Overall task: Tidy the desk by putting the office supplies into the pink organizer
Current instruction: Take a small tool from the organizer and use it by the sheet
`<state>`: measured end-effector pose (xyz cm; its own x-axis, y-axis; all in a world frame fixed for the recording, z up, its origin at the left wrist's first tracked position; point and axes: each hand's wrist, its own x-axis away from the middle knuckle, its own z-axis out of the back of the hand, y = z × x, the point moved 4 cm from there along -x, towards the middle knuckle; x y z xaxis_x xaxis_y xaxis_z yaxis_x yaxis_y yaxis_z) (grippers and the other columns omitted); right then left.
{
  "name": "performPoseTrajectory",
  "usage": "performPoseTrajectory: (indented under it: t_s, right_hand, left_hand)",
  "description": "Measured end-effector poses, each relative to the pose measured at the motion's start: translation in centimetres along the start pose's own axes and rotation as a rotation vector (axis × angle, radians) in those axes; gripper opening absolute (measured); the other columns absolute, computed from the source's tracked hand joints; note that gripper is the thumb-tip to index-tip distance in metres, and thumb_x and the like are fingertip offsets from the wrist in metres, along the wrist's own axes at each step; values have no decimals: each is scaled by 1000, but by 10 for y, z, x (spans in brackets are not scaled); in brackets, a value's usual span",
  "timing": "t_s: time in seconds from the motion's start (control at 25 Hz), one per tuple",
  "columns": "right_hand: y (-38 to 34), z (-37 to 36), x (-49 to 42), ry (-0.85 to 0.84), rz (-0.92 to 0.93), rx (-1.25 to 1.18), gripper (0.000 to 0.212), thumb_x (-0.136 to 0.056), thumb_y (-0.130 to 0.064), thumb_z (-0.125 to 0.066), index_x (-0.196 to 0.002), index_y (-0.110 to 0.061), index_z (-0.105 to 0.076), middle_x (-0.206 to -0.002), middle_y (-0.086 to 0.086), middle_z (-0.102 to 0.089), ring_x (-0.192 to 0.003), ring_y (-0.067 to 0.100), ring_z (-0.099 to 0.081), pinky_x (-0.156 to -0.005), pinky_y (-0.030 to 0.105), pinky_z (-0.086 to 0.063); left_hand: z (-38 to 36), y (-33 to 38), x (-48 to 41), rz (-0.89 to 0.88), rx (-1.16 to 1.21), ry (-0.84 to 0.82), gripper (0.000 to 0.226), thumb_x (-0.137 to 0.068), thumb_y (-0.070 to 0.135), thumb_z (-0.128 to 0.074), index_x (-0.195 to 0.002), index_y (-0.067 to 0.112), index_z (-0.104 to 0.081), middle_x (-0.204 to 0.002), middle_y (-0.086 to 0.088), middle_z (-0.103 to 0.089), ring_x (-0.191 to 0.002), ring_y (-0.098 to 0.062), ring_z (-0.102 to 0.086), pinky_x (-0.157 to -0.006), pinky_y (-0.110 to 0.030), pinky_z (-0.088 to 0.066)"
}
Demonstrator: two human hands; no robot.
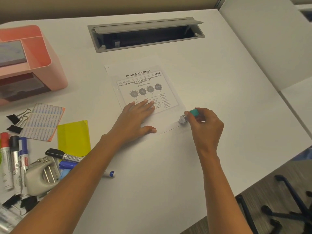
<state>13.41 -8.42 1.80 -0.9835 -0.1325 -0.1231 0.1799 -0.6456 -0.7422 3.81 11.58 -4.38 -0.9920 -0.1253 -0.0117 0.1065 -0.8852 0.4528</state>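
One pink organizer (33, 53) at far left edge of tabletop (219, 92). Near mid-tabletop, printed sheet (145, 92) pinned under flat, spread left hand (135, 115); right hand (205, 124) pinching small teal stapler (189, 116) at sheet's near right corner. Markers (15, 162), clips (16, 120) along left edge.

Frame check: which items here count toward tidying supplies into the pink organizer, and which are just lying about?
Belongs to the job:
pink organizer
small teal stapler held in right hand
markers
binder clips
hole punch
yellow sticky pad
label sheet

Just lying about:
printed sheet under left hand
cable hatch
office chair base
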Motion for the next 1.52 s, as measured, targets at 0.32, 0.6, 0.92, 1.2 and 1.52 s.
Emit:
performPoseTrajectory:
  t_s: [0.32,0.6,0.92,1.2,1.52]
  right_hand:
    - [-2,-5,-1,8,30,21,33,-80,-34,-75,-102,-11,-68,-93,-2,-69,-76,9,-64,-69,11,-48]
    - [1,-2,3,6,7,-15,32,-80,-34,-75,-101,-11,-67,-93,-2,-69,-76,8,-64,-68,7,-46]
    - [1,-2,4,6,14,-13,32,-81,-33,-75,-102,-10,-66,-93,-1,-69,-76,8,-64,-69,7,-47]
    - [0,-1,-4,-75,-29,8,29,-79,-36,-75,-96,-13,-68,-87,-4,-71,-77,7,-65,-69,12,-48]
    - [18,59,-21,235,-417,-641,30,-78,-22,-78,-98,0,-73,-88,11,-73,-75,21,-71,-73,29,-60]
  left_hand:
    - [0,0,0,1,-3,-16,85,-76,72,-37,-145,23,-30,-155,10,-19,-143,-6,-8,-115,-34,-3]
    - [0,0,0,-5,-14,-21,86,-75,73,-33,-144,22,-31,-155,9,-19,-143,-8,-9,-115,-34,-4]
    - [0,0,-1,-1,-5,-24,86,-74,73,-33,-145,24,-30,-155,10,-18,-143,-7,-8,-115,-34,-4]
    - [0,0,-1,9,-6,-35,89,-72,74,-32,-145,24,-30,-155,11,-18,-143,-6,-8,-115,-33,-3]
    - [0,1,-1,5,-10,-35,88,-73,73,-34,-145,23,-30,-155,9,-19,-143,-8,-10,-115,-35,-6]
